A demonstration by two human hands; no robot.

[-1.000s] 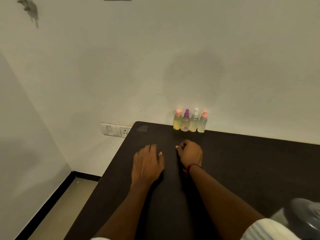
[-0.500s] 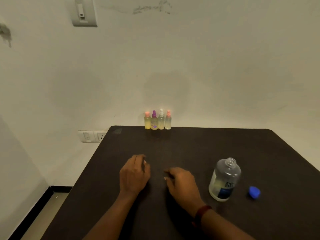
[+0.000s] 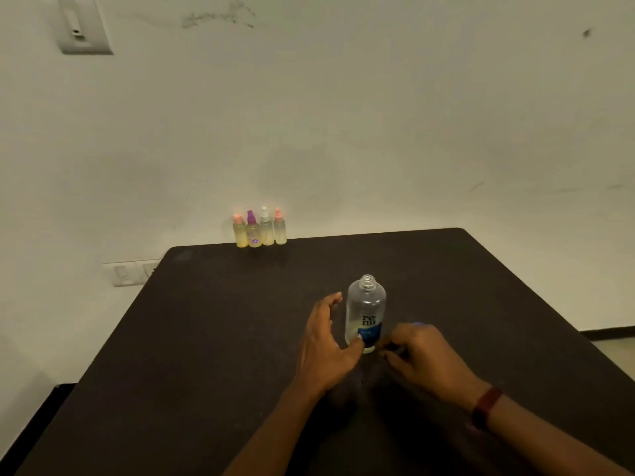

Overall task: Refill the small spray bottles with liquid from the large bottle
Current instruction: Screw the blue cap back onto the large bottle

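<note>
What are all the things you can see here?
small spray bottles: four, yellowish, pink, purple, white, pink tops, table's far edge
large bottle: one, clear, blue label, uncapped, mid-table
cap: one, blue, right of large bottle, mostly hidden
table: one, dark
wall switch: one, white, upper left
socket plate: one, white, left of table
wristband: one, red, right wrist
left hand: one, open, thumb at large bottle's base
right hand: one, fingers curled, right of large bottle
</note>
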